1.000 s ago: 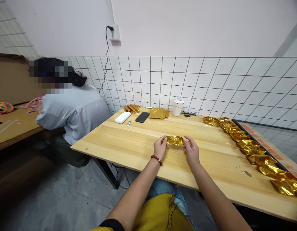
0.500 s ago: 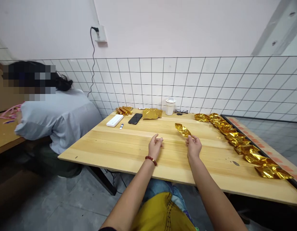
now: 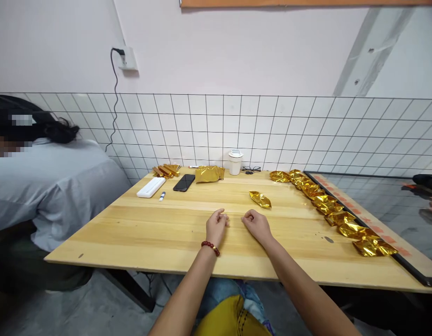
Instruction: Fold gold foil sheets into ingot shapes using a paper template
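Observation:
A twisted gold foil piece [image 3: 260,199] lies on the wooden table, just beyond my right hand [image 3: 257,225] and not touching it. That hand hovers over the tabletop with its fingers curled together, and nothing shows in them. To its left, my left hand [image 3: 216,226], with a red bead bracelet [image 3: 210,247] on the wrist, holds nothing; its thumb is raised and its fingers are loosely bent and apart. More twisted gold foil pieces [image 3: 336,218] form a row down the right side of the table.
At the back stand a white lidded cup [image 3: 235,163] and a gold foil packet [image 3: 209,174], with glasses [image 3: 251,170] alongside. A phone [image 3: 184,182], a white power bank [image 3: 151,187] and gold strips [image 3: 166,171] lie back left. Another person [image 3: 61,182] sits at the left.
My right hand has let go of the gold foil piece, which now rests on the table, and has drawn back toward my left hand. The camera view has shifted to the right.

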A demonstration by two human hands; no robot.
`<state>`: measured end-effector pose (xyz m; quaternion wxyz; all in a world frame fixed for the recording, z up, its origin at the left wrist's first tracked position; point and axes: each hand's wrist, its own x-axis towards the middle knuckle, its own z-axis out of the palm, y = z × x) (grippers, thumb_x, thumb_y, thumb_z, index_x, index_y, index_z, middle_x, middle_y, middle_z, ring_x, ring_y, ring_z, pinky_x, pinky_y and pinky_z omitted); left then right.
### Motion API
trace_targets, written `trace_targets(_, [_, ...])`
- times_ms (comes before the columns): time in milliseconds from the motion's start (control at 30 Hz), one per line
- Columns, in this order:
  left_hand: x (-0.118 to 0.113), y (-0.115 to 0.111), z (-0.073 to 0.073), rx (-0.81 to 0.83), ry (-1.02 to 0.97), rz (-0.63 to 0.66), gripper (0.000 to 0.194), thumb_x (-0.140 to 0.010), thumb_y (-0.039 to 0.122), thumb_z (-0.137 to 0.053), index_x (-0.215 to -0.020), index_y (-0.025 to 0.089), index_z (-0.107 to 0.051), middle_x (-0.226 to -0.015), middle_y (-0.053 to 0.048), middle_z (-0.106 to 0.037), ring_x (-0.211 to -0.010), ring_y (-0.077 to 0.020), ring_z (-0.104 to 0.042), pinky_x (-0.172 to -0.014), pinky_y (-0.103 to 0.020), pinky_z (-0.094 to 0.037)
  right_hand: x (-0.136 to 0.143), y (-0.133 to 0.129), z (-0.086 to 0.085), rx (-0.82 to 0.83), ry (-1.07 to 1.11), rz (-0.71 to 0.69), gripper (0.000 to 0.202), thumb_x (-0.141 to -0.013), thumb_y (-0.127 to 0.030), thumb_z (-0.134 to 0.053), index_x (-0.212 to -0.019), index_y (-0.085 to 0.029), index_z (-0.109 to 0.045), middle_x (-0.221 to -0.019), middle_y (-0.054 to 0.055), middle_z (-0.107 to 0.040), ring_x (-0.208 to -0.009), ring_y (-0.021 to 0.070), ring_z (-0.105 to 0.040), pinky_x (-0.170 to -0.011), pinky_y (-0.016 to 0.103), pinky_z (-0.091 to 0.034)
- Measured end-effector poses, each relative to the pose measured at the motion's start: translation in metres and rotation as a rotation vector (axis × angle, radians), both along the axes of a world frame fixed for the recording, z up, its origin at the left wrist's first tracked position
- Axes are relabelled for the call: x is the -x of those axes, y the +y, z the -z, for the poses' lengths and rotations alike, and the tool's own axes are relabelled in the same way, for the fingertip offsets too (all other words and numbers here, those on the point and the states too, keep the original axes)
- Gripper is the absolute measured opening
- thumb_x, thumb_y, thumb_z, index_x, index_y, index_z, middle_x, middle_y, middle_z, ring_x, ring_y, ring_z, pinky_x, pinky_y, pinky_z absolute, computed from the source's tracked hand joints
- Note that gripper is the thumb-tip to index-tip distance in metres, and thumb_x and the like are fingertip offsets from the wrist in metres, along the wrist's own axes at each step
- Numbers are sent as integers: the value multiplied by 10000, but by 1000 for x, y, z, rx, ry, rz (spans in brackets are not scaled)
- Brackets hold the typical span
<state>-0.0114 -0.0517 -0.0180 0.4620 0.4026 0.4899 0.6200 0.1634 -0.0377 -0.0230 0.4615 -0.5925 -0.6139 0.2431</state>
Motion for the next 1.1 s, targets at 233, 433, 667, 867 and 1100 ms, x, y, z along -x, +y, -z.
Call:
trace_targets(233, [-1,1,1,17,20,18,338,-675,312,-687,-965,142,-654,-692,-12,-662,-533,-112,-576,-603,-271,-468,-70,20,-24,-43,-324,412,314,-768,-489,-566,-934,-227,-616,-807,17,-627,-704,189,-571,-557,269,-314])
trace_targets(433, [-2,0,5,23,95,33,314,-680,335,-680,-943,163,-684,-744,-40,-689,-653,-158,-623,-671,-289,-477,-78,24,-23,139,-379,397,345,-750,-565,-583,-841,-232,-598,-760,25,-648,-670,201,-584,-533,272,-307])
trace_targets(667, [7,-4,5,29,237,178,296,-694,334,-684,-949,187,-710,-758,-36,-689,-725,-179,-621,-725,-299,-471,-109,59,-32,148,-491,390,175,-808,-355,-553,-691,-238,-611,-698,25,-658,-640,187,-568,-534,274,-296])
trace_targets(867, [29,-2,2,41,158,443,385,-662,425,-736,-966,189,-708,-822,-63,-702,-790,-188,-623,-774,-299,-468,-166,111,-56,82,-554,528,164,-800,-303,-597,-672,-201,-612,-918,93,-662,-853,242,-586,-684,323,-348])
trace_targets(1100, [37,-5,-6,124,125,537,452,-714,518,-710,-1032,196,-701,-853,-67,-697,-814,-183,-626,-787,-291,-477,-203,166,-76,154,-489,681,174,-812,-268,-580,-869,-130,-669,-1012,201,-647,-953,318,-572,-828,458,-356])
